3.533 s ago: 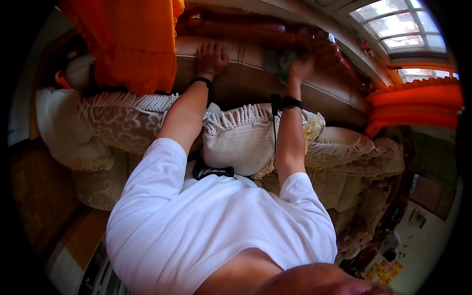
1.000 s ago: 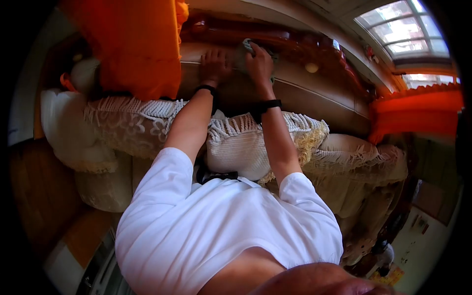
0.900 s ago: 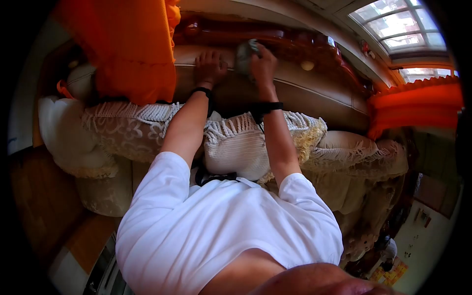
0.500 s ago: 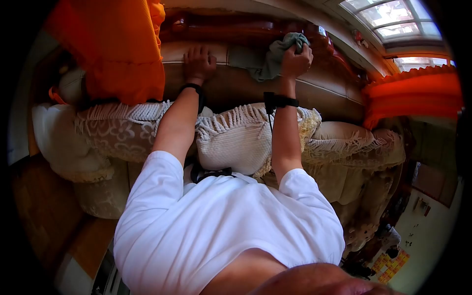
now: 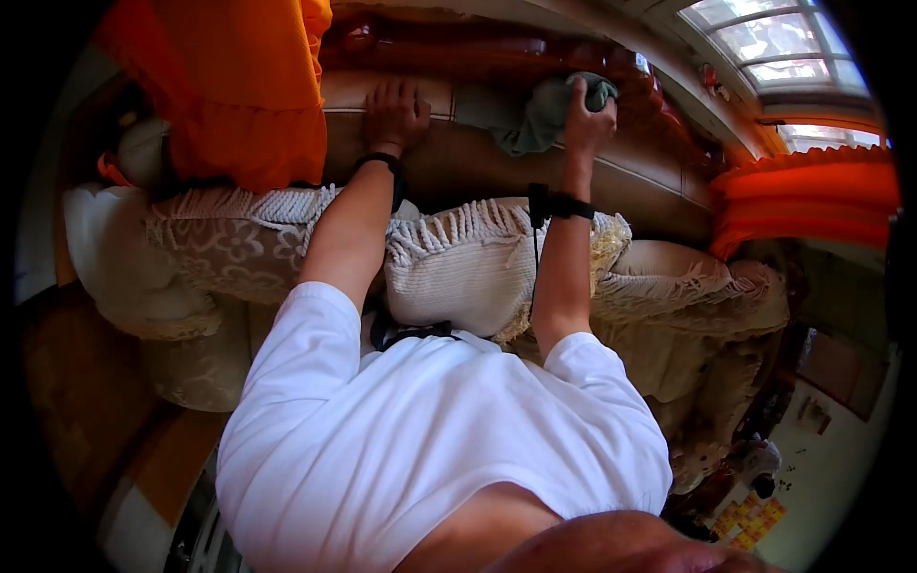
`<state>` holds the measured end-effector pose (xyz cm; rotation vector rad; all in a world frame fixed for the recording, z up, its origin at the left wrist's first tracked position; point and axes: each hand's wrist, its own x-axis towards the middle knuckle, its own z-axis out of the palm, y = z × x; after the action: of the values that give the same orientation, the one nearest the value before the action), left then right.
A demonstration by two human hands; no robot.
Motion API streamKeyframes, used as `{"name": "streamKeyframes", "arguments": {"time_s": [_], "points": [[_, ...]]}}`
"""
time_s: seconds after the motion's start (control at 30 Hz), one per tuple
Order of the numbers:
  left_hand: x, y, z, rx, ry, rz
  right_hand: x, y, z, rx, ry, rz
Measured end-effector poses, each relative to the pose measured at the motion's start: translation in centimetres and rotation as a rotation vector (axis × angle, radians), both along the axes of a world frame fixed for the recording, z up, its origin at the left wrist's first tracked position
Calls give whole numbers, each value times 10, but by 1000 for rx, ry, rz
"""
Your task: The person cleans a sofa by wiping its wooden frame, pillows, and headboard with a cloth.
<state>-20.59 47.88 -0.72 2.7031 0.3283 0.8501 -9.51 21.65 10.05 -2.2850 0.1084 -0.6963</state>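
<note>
Right hand (image 5: 589, 121), holding cloth (image 5: 543, 116) near wooden edge (image 5: 487, 50), moved farther from left hand (image 5: 394, 113).

The one view looks from the wearer's head, steeply down and forward. Nearest the lens is the shirt (image 5: 449, 420), filling the lower middle; the left arm (image 5: 344, 239) and right arm (image 5: 564, 277) run away from it to the left fingers (image 5: 391, 95) and right fingers (image 5: 607, 115), near the top. The sofa (image 5: 478, 158) stretches across beyond the shirt. The lens is very wide: black rounds off the corners, and the window (image 5: 783, 48) slants at upper right.
</note>
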Motion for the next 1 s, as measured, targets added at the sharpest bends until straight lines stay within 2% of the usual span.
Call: {"name": "streamKeyframes", "arguments": {"time_s": [0.07,0.13,0.2,0.3,0.37,0.6,0.67,0.7,0.77,0.87,0.93,1.0], "points": [[0,-2,0,-1,-3,-5,-2,-3,-12,-65,-32,-21],[0,-4,3,-1,45,32,3,-12,-23,-40,184,-25],[-1,-4,6,-17,33,7,4,-20,-26,-39,136,-31],[1,-3,2,-39,13,8,7,-19,-18,34,0,112],[-1,-1,-2,-38,9,8,6,-10,-3,-16,-12,31],[2,-1,-1,-15,6,24,16,-26,-18,-126,152,-96],[1,-3,-4,-36,20,17,13,-32,-12,-104,-36,-54],[3,-2,-6,-26,33,23,17,-35,-7,-108,-39,-40],[3,2,-5,-13,52,50,27,-39,2,-108,-310,-99],[-2,1,0,-48,72,17,36,-36,5,34,-287,-39],[1,2,-1,-10,-47,2,35,-31,7,72,-300,-63],[-1,-1,2,-42,-25,10,42,-47,-10,13,-28,-112]]}}
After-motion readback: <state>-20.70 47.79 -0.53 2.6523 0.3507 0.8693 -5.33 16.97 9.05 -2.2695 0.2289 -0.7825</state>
